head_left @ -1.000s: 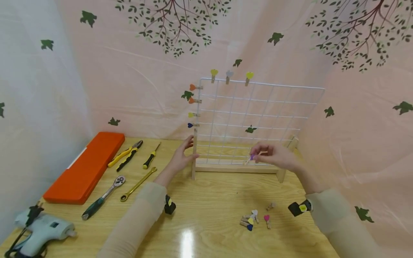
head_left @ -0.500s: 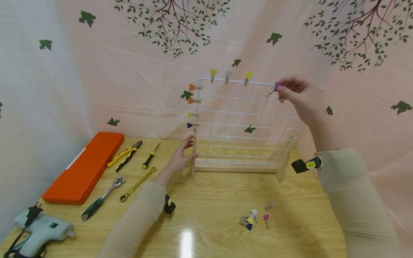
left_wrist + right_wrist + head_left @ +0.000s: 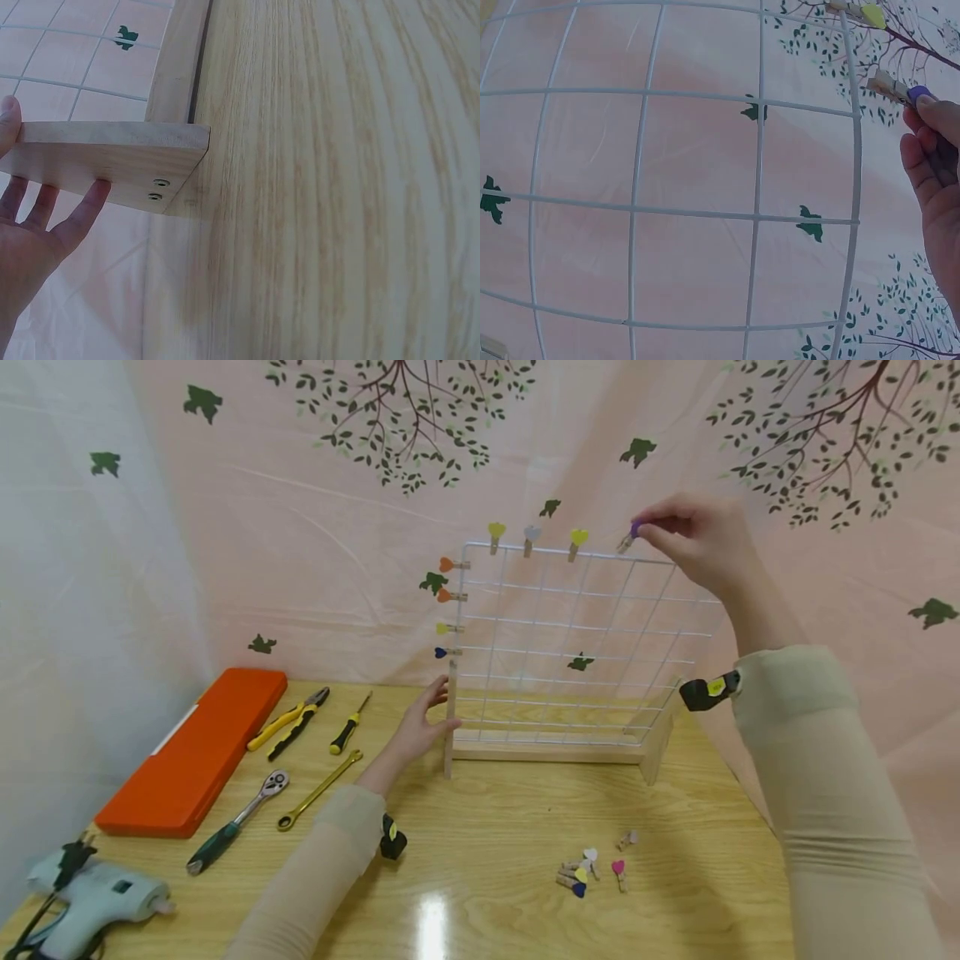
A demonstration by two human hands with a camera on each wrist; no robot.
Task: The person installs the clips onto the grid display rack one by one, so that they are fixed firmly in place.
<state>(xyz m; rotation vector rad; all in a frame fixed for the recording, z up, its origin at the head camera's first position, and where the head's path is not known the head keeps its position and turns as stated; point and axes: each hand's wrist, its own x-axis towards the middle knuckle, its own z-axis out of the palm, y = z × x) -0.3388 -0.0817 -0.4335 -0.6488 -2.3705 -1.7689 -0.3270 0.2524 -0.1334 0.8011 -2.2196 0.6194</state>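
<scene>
A white wire grid rack on a wooden base stands upright on the table. My left hand holds its left wooden end panel; in the left wrist view the thumb is on one side and fingers lie against the outer face. Just above the top wire, my right hand pinches a mini clothespin with a purple heart, its wooden jaws pointing down-left. Along the top wire sit clothespins with yellow, white and yellow hearts. Several more, orange, yellow and blue, line the left side wire.
Several loose heart clothespins lie in front, including a pink one and a blue one. At left are an orange case, pliers, a screwdriver, a wrench, a ratchet and a glue gun.
From low in front of the grid, my right hand has risen with the purple-heart clothespin to just over the top wire. The left hand has stayed on the end panel.
</scene>
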